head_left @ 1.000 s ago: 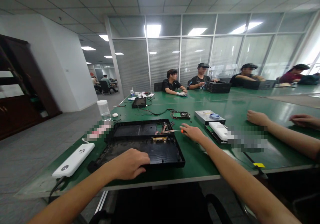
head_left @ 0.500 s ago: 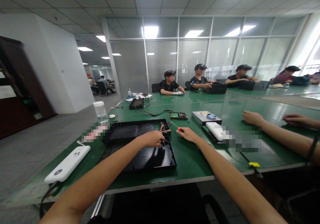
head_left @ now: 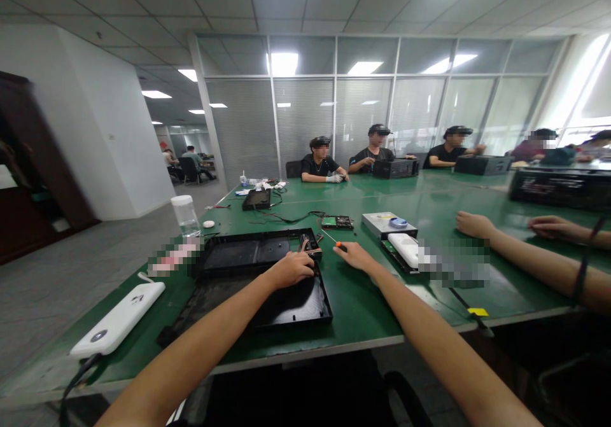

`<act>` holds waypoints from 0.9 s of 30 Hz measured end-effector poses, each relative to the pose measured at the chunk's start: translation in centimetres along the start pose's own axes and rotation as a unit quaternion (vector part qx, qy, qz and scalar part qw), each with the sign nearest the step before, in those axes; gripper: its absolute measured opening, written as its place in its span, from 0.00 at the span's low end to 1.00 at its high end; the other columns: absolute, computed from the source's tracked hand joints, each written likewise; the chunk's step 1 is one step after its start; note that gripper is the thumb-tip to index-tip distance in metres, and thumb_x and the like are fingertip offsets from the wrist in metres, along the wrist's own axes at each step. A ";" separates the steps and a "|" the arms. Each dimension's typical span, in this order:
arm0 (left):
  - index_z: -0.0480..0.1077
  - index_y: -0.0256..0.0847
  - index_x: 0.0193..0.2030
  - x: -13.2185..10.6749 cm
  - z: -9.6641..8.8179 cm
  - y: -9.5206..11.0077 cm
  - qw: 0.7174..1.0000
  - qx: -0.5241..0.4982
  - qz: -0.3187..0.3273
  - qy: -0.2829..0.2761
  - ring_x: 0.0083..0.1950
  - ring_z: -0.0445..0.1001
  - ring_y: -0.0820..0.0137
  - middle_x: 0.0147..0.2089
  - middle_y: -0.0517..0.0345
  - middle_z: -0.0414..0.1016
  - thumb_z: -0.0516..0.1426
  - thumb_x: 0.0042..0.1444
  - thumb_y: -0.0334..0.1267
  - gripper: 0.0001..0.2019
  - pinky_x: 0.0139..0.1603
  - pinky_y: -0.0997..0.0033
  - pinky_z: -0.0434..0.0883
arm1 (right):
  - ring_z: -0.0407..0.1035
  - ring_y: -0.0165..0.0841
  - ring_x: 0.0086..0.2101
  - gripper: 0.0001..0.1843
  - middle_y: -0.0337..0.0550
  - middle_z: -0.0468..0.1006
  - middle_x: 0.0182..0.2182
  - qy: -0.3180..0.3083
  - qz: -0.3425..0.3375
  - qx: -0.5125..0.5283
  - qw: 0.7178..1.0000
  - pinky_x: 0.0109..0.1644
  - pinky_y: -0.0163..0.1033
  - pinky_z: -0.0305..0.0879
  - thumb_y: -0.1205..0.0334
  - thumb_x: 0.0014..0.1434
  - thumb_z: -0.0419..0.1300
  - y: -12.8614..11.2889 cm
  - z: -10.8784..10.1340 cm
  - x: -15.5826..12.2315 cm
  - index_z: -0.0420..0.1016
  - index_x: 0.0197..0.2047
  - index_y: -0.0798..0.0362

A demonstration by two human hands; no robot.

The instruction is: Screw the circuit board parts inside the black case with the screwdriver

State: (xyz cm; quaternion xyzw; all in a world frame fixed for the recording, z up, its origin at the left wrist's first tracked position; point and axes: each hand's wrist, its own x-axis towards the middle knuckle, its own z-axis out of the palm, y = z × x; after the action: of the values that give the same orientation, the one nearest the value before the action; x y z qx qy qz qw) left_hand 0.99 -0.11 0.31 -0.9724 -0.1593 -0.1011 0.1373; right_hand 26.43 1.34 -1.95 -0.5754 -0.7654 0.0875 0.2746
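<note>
In my right hand (head_left: 356, 255) is a screwdriver (head_left: 340, 247) with an orange and black handle, its thin shaft pointing up and left over the table. My left hand (head_left: 292, 268) is closed, fingers curled down at the upper right of the glossy black plastic casing (head_left: 300, 309); what the fingertips grip is hidden. Behind it, the other black casing part (head_left: 252, 253) lies with thin multicoloured wires (head_left: 309, 246) at its right end. Just beyond the screwdriver tip rests a small drive with a green circuit board (head_left: 337, 222).
To the right, a silver optical drive (head_left: 387, 224) stands behind a white power bank (head_left: 403, 250). Another person's forearm (head_left: 525, 258) rests farther right. On the left are a larger white power bank (head_left: 119, 320), a clear jar (head_left: 186, 218) and a white lid (head_left: 209, 224). Co-workers sit opposite.
My left hand has turned more palm-down, covering the small parts seen under its fingers earlier. My right hand still holds the screwdriver in place. The view has shifted slightly; a black case shows at right.
</note>
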 end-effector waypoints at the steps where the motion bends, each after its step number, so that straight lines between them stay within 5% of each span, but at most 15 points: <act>1: 0.70 0.44 0.39 0.0 0.0 0.1 1.000 -0.001 0.000 0.003 0.47 0.63 0.69 0.44 0.55 0.68 0.51 0.55 0.33 0.08 0.46 0.70 0.60 | 0.68 0.36 0.34 0.19 0.45 0.75 0.31 0.005 -0.002 0.001 1.000 0.36 0.35 0.59 0.48 0.56 0.47 0.0 -0.1 0.0 0.72 0.33 0.53; 17: 0.71 0.41 0.36 0.0 0.2 0.2 1.000 -0.012 -0.006 0.018 0.48 0.62 0.68 0.43 0.55 0.66 0.52 0.54 0.33 0.07 0.48 0.68 0.58 | 0.68 0.36 0.33 0.20 0.45 0.75 0.31 0.002 -0.039 0.000 0.999 0.36 0.35 0.58 0.49 0.56 0.47 0.1 -0.2 -0.1 0.72 0.34 0.54; 21: 0.70 0.39 0.35 0.2 0.2 0.5 0.998 -0.021 0.015 0.058 0.47 0.63 0.69 0.42 0.54 0.67 0.50 0.56 0.32 0.08 0.49 0.69 0.59 | 0.68 0.36 0.33 0.20 0.44 0.75 0.30 0.004 -0.044 0.006 0.999 0.37 0.35 0.58 0.49 0.56 0.47 0.2 0.0 0.0 0.72 0.34 0.54; 27: 0.69 0.38 0.35 0.8 1.0 0.6 0.993 -0.033 -0.051 0.096 0.40 0.66 0.70 0.35 0.54 0.69 0.48 0.57 0.33 0.08 0.43 0.71 0.63 | 0.68 0.36 0.32 0.20 0.45 0.75 0.30 0.026 -0.036 0.009 0.999 0.35 0.35 0.58 0.48 0.56 0.47 0.4 -0.1 0.2 0.72 0.34 0.54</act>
State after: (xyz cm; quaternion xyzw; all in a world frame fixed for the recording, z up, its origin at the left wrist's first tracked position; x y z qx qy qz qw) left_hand 2.11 -0.15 -0.55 -0.9528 -0.1915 -0.2063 0.1141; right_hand 26.73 1.60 -2.02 -0.5467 -0.7775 0.0692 0.3029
